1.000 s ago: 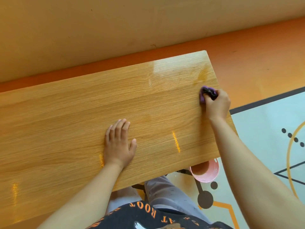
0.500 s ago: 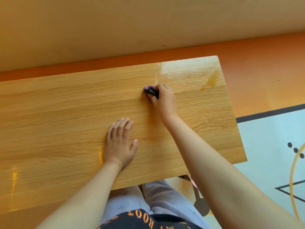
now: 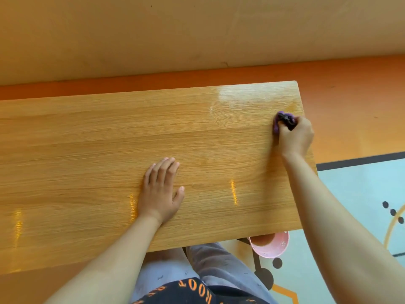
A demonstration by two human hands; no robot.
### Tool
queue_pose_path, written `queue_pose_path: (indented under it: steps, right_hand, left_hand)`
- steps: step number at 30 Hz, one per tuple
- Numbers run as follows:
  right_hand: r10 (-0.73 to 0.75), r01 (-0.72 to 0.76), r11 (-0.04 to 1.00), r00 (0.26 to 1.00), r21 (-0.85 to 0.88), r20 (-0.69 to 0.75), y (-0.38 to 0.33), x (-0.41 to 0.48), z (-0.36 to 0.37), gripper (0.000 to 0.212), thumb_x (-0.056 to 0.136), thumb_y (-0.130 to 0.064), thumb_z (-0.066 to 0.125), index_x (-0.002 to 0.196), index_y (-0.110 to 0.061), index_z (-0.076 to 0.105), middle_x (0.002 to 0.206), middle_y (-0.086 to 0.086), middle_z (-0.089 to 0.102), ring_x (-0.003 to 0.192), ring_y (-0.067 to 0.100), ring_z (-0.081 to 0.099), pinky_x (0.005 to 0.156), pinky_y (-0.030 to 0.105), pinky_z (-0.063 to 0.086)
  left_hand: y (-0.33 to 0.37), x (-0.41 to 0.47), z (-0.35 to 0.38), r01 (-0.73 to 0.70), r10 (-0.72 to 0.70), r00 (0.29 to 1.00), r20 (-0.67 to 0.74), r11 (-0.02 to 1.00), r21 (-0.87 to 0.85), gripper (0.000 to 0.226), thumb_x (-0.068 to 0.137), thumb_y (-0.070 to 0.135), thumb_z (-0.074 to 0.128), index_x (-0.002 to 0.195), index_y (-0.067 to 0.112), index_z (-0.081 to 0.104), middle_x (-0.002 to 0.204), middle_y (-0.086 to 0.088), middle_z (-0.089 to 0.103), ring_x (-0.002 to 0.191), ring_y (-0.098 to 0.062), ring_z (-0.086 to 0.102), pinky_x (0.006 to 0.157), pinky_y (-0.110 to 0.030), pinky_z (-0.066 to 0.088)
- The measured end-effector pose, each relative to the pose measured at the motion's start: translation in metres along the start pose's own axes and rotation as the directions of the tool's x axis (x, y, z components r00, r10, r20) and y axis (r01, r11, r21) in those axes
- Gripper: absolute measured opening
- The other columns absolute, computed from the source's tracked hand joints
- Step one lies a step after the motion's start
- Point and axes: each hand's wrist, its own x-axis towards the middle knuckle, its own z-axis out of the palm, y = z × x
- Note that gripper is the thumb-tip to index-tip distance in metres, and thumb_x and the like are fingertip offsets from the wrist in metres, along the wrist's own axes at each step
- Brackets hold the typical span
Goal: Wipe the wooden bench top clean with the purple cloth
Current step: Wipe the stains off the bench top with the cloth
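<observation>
Right hand: the right hand (image 3: 295, 137) is way out at the end of the tabletop, knuckles up, fingers curled tight round the cloth and pressing it onto the wood.
Cloth: small bunched-up purple cloth (image 3: 276, 126), mostly swallowed by the right hand. Only a bit pokes out past the fingertips, on the side facing the left hand. There's a dark patch on it, can't tell what that is. It sits on the wood, near the end edge.
Left hand: the left hand (image 3: 161, 194) lies flat, palm down, fingers straight and close together, thumb stuck out sideways, holding nothing. It's well apart from the right hand and nearer the person's body.
Tabletop: long light-brown wood-grain tabletop (image 3: 87, 150), runs out of frame past the left hand.
Shine: a pale glossy patch (image 3: 241, 99) lies beyond the right hand toward the far corner. One thin bright glint (image 3: 233, 191) sits between the hands.
Bowl: round pink bowl (image 3: 271, 249), lower down, half hidden under the near edge, just beside the right forearm.
Floor: orange floor (image 3: 350, 102) past the right hand, and under the right arm a pale blue mat (image 3: 361, 189) with dark lines and dots.
Wall: plain tan wall (image 3: 175, 29) beyond both hands.
Person: grey trousers (image 3: 219, 264) and a black top with orange lettering (image 3: 192, 291), down between the two arms.
</observation>
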Motion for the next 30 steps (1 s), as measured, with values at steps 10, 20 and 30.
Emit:
queue_pose_path:
  steps: [10,20,30]
  right_hand:
    - [-0.348,0.327,0.937,0.900,0.121,0.264,-0.102,-0.055,0.072,0.019,0.085,-0.012,0.059,0.103,-0.006,0.060,0.105,0.010,0.058,0.100,0.025,0.052,0.080,0.029,0.039]
    - [-0.051,0.050,0.998,0.998,0.034,0.036,-0.027,0.045,0.018,0.027,0.085,-0.025,0.064,0.103,-0.005,0.063,0.107,0.015,0.065,0.100,0.029,0.060,0.079,0.028,0.039]
    - [-0.343,0.327,0.939,0.917,0.109,0.204,-0.099,-0.012,0.077,0.017,0.083,-0.014,0.060,0.099,-0.007,0.062,0.104,0.012,0.061,0.099,0.027,0.055,0.083,0.030,0.039]
  left_hand:
    - [0.000,0.001,0.002,0.001,-0.001,1.000,-0.009,1.000,-0.006,0.064,0.083,0.042,0.041,0.139,0.012,0.038,0.145,-0.007,0.039,0.139,-0.023,0.029,0.119,-0.038,0.009]
    - [-0.001,0.000,0.002,-0.002,0.002,1.000,-0.013,1.000,-0.019,0.064,0.083,0.043,0.042,0.139,0.012,0.039,0.144,-0.007,0.039,0.138,-0.023,0.030,0.118,-0.040,0.012]
    - [0.000,0.000,0.001,0.008,-0.008,1.000,0.001,1.000,-0.019,0.064,0.083,0.043,0.042,0.139,0.012,0.040,0.145,-0.006,0.039,0.138,-0.022,0.028,0.119,-0.036,0.005]
